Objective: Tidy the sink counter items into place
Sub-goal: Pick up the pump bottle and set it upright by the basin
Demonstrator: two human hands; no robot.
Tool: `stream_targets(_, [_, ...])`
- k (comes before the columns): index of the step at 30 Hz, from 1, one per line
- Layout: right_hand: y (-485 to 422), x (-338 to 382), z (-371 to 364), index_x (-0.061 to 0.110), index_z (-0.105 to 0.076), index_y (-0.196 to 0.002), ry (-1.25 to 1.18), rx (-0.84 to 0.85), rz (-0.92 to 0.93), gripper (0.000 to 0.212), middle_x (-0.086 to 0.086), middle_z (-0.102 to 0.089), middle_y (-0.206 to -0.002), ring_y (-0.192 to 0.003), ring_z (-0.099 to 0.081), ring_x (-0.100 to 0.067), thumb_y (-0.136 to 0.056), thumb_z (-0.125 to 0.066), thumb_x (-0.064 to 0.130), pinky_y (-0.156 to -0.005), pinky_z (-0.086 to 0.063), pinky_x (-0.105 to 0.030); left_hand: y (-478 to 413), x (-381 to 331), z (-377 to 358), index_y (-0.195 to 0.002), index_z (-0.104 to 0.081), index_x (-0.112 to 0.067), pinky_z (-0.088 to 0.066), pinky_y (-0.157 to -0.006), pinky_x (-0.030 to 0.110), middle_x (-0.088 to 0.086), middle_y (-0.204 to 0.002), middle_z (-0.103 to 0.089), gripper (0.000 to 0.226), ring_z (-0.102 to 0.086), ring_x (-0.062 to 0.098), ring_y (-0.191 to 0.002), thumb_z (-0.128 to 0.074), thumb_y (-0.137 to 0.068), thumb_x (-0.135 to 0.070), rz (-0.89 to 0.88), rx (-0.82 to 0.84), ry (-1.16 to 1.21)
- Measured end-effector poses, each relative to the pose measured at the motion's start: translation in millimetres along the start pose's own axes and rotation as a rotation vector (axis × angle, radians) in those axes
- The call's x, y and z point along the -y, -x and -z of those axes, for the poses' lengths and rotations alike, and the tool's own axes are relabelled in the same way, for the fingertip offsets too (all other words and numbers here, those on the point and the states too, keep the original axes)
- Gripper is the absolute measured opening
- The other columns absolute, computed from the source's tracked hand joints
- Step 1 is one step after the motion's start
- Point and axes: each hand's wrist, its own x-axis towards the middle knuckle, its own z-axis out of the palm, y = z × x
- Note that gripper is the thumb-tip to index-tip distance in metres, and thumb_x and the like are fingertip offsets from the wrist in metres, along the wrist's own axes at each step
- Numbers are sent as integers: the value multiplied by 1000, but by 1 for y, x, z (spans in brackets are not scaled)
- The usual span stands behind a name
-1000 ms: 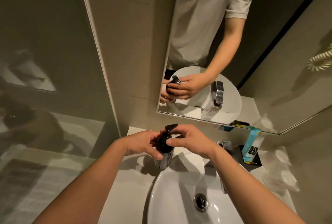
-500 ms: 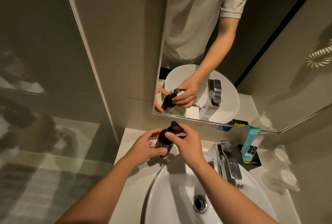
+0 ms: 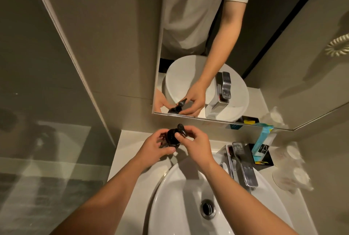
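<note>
Two forearms come in over the near side of the white sink (image 3: 170, 197), drain down near the bottom edge. Just past the basin rim, both hands are on a dark pump bottle (image 3: 171, 137) at the far left corner of the counter (image 3: 124, 159), close to the wall under the mirror (image 3: 283, 65). The left hand (image 3: 153, 147) has its fingers curled round the body, thumb across the front, so it's carrying the weight. The right hand (image 3: 196, 145) has thumb and fingertips pinched on the pump head and nozzle. Can't really tell if the base is already down on the counter, the left hand hides it.

To do this bit well I'd say: keep the bottle upright, seat the base flat with the left hand, and use the right only to swing the nozzle toward the basin. Don't press down on the pump or you'll squirt soap everywhere.

Off to the right, past the chrome faucet (image 3: 243, 165), sits a black tray (image 3: 264, 159) with a teal tube in it, then some crinkly clear wrapping.
</note>
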Motion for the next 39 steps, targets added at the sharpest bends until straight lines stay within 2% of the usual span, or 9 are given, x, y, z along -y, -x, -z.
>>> stream_targets(4, [-7,-9,5,11,-76,-109,-36,38,-37,22,0,-78,-102,-99,-71,-9,-87,-76,8,-87,-55,-20,-9,6,1,-120,-64,-39,-48,-107,39,-5,-121,-73,68,-66,16,-119,-94,-60,-27,8,22,-14])
stream_targets(7, [-11,-14,4,9,-76,-109,-119,26,-97,21,-6,-78,-104,-101,-72,-19,-88,-75,8,-86,-58,-27,-14,8,2,-119,-63,-45,-46,-111,42,-8,-122,-72,70,-66,13,-120,-95,-57,-32,19,39,-27])
stream_targets(10, [-13,-18,4,10,-77,-106,-137,30,-132,19,-7,-78,-103,-101,-73,-21,-87,-76,7,-87,-57,-30,-16,9,3,-115,-64,-47,-46,-112,41,-8,-121,-72,68,-65,10,-119,-95,-56,-32,28,54,-31])
stream_targets(16, [-14,-19,1,15,-78,-105,-75,65,-123,22,2,-79,-102,-100,-73,-11,-85,-78,7,-83,-55,-21,-15,10,9,-119,-64,-42,-47,-111,40,-6,-125,-69,68,-63,9,-122,-94,-62,-19,60,75,-19])
stream_targets(21, [-13,-18,3,17,-78,-107,-33,87,-102,27,4,-79,-104,-105,-71,-9,-82,-81,9,-90,-54,-23,-15,6,11,-130,-58,-29,-46,-112,36,-2,-130,-67,69,-62,8,-123,-89,-73,-5,68,118,-19])
stream_targets(26, [-10,-18,5,18,-75,-111,3,130,-95,40,4,-77,-109,-111,-68,-9,-74,-88,10,-96,-52,-23,-14,4,14,-134,-56,-28,-47,-112,39,1,-133,-64,70,-62,12,-125,-86,-75,-5,56,157,-16])
stream_targets(31, [-6,-17,4,20,-75,-112,20,116,-79,41,6,-77,-109,-111,-67,-7,-74,-87,11,-92,-50,-18,-13,4,15,-136,-55,-27,-46,-112,41,0,-132,-65,70,-61,12,-126,-84,-76,-4,56,166,-9])
stream_targets(34, [-5,-17,4,19,-74,-115,21,109,-84,42,6,-76,-111,-113,-66,-8,-75,-87,10,-93,-49,-19,-13,3,15,-138,-54,-28,-45,-113,43,-2,-134,-65,71,-60,10,-127,-84,-78,-5,62,161,-26])
stream_targets(39, [0,-12,5,20,-69,-125,30,94,-85,52,6,-72,-120,-119,-61,-6,-76,-87,11,-90,-48,-13,-7,0,20,-149,-45,-32,-32,-122,48,-4,-149,-54,82,-40,14,-146,-85,-80,-14,67,135,-94])
